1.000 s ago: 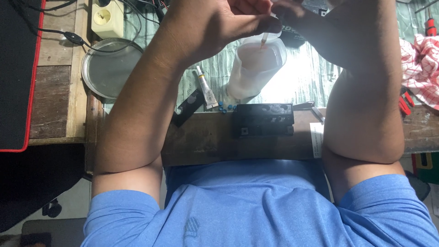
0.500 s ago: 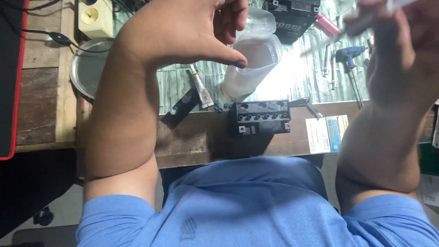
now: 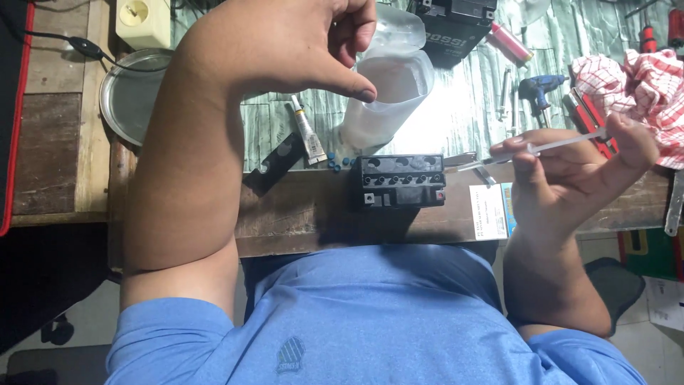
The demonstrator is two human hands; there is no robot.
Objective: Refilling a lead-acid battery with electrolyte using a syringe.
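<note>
Fabric of a blue shirt is seen nearest, below the bench edge. A small black battery with a row of open filler holes is set at the near edge of the bench, with loose blue caps just beside its left corner. A clear syringe is pinched between the fingers of the right hand, raised to the right of the battery, its tip pointed left toward the battery top but apart from it. The left hand is held up over the bench, empty, thumb and fingers curled with a narrow gap between them, above a translucent plastic jug placed behind the battery. A small glue tube is laid left of the jug. Farther left a round metal tray is noted; farther right, a red checked cloth and scattered tools. A second black battery is seen at the far edge.
</note>
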